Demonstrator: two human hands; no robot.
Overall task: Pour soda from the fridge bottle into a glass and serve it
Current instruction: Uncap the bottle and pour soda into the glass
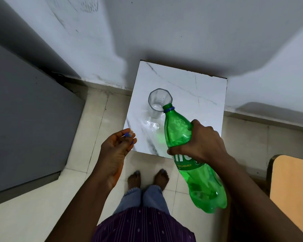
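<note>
Your right hand (202,142) grips the green bottle (187,154) around its middle, fingers and thumb curled over the label. The bottle is tilted, neck forward and down, cap off, its blue-ringed mouth right at the near rim of the glass (159,102). Whether the mouth touches the rim, I cannot tell. The glass stands upright on the white marble-look table (199,95), clear, with little or nothing in it as far as I can see. A green glow from the bottle falls on the tabletop beside a shiny patch near the glass.

Your left hand (116,145) hangs over the table's near left corner, palm turned inward, fingers curled with the thumb tip against them. It looks as though something small is pinched there, but I cannot make out what.

Your bare feet (148,178) are planted on the pale floor tiles (73,180) just in front of the table. A dark grey cabinet face (24,128) fills the left side, and an orange-topped surface (294,193) shows at the right edge.
</note>
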